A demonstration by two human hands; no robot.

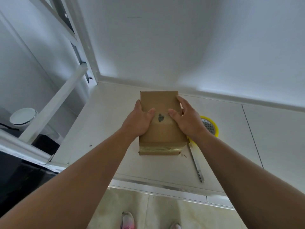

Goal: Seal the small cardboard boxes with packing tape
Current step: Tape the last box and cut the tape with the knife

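The left hand (138, 120) and right hand (187, 120) clasp one cardboard box (162, 133) by its sides; one tape roll (215, 127) just beside.

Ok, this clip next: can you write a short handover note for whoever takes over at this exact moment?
Left hand grips the small brown cardboard box by its left side, thumb on top; right hand likewise on the right side.
Box lies flat on the white counter; yellow-cored packing tape roll and slim silver metal cutter lie to its right.
Done: tape band across the near end.
Left: far end is hidden, check and tape it if bare.
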